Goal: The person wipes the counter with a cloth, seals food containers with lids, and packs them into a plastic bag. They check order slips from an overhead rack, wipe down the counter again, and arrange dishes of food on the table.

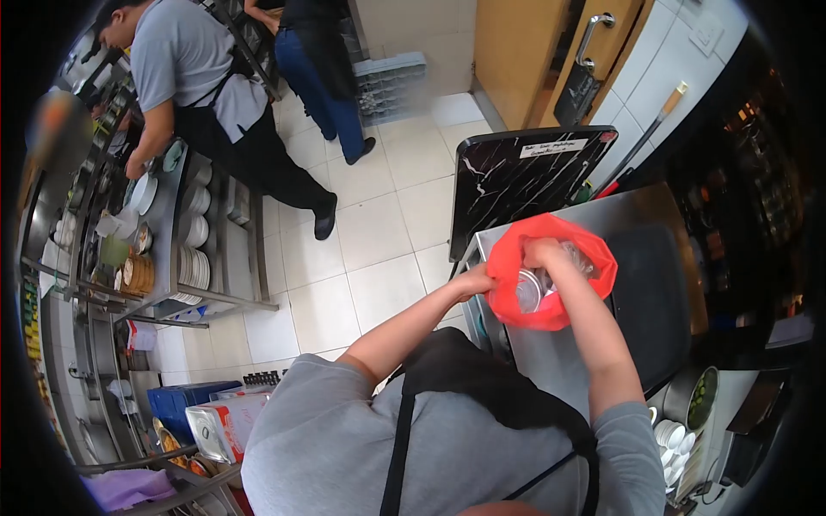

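Note:
A red bag (551, 316) stands with its mouth wide on a metal counter (559, 361). My left hand (473, 282) pinches the bag's left rim. Down inside the opening is my right hand (542, 252), its fingers partly hidden among clear plastic items. A clear round plastic container (527, 291) lies in the bag, left of my right wrist, with more clear plastic (578, 256) to the right. What my right fingers touch cannot be made out.
Behind the bag stands a black marbled board (529, 185). A dark tray (650, 310) lies right of it, with a pot (695, 397) nearer. Two people work at the back left, one beside a shelf of plates (194, 267). A wooden door (516, 52) is behind.

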Demonstrator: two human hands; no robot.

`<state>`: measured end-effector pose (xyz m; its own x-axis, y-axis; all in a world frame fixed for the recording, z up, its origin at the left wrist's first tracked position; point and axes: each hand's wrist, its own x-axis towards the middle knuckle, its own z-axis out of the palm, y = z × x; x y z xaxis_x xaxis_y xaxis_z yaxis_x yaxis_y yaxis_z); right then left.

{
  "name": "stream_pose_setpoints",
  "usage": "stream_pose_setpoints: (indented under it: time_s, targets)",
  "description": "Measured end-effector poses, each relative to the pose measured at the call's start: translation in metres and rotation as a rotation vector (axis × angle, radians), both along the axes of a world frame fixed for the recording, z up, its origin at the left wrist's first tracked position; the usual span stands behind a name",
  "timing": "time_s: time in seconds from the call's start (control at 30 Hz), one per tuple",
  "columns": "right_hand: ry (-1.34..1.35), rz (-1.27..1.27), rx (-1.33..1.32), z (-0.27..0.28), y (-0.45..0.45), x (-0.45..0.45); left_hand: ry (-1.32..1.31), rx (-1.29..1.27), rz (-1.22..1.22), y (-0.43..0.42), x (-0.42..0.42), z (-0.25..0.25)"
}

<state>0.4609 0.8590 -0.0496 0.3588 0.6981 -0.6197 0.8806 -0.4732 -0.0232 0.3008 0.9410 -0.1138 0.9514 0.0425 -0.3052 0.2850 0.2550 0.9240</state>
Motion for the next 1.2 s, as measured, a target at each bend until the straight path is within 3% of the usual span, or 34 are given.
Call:
stream_pose_setpoints:
  time_s: [0.07, 0.27, 0.47, 0.57, 0.67, 0.73, 0.8, 0.93, 1.0, 1.07, 1.2]
  targets:
    - [-0.048, 0.006, 0.015, -0.030, 0.002, 0.009, -0.003, -0.059, 0.038, -0.002, -0.003, 0.012]
    - [0.008, -0.009, 0.078, -0.009, -0.002, 0.007, 0.007, -0.036, 0.105, -0.002, 0.001, -0.018]
    - [0.016, -0.111, 0.113, -0.010, -0.007, 0.020, -0.001, 0.072, 0.199, 0.003, 0.000, 0.004]
    - [-0.048, -0.213, 0.321, -0.019, -0.018, 0.029, 0.094, 0.043, 0.238, 0.009, 0.011, -0.027]
    - [-0.120, -0.345, 0.485, -0.022, -0.019, 0.033, 0.215, 0.152, 0.225, 0.019, 0.018, -0.021]
    - [-0.102, -0.404, 0.433, -0.023, -0.018, 0.034, 0.208, 0.139, 0.238, 0.023, 0.021, -0.008]
    - [0.026, -0.380, 0.555, -0.011, -0.023, 0.039, 0.283, 0.187, 0.244, 0.026, 0.021, 0.007]
    - [0.085, -0.364, 0.651, -0.004, -0.026, 0.038, 0.267, 0.097, 0.391, 0.025, 0.026, -0.005]
    - [0.159, -0.331, 0.682, -0.024, -0.026, 0.047, 0.233, 0.126, 0.349, 0.022, 0.032, -0.009]
    - [0.045, -0.292, 0.647, -0.054, -0.028, 0.062, 0.201, 0.152, 0.307, 0.021, 0.036, -0.004]
    - [-0.246, -0.275, 0.585, -0.031, -0.022, 0.056, 0.250, 0.185, 0.162, 0.024, 0.045, 0.007]
